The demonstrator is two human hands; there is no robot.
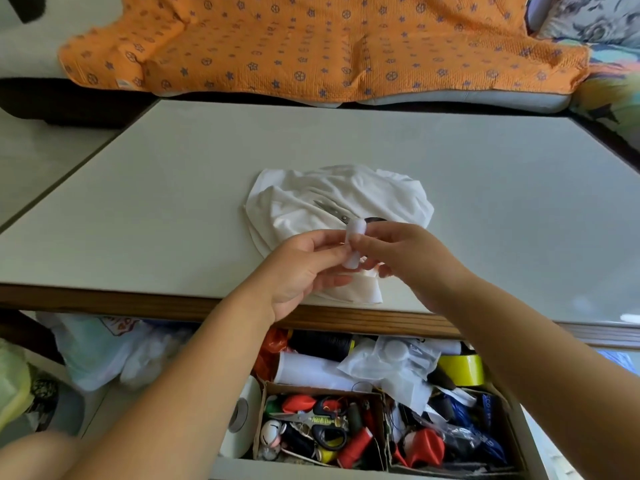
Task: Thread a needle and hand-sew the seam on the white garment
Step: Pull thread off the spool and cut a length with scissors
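A crumpled white garment (346, 199) lies in the middle of the pale table (138, 202). Small scissors (334, 211) rest on top of it. Just above the garment's near edge, my left hand (304, 268) and my right hand (405, 252) meet around a small white spool of thread (355, 245). The left fingers pinch the spool from the left. The right fingertips pinch at its right side. Any thread end or needle is too fine to make out.
Below the table's wooden front edge, an open drawer (381, 410) holds cardboard boxes with coloured thread spools, black-handled scissors (325, 431), yellow tape (462, 370) and plastic bags. An orange patterned cloth (311, 43) covers the sofa behind the table.
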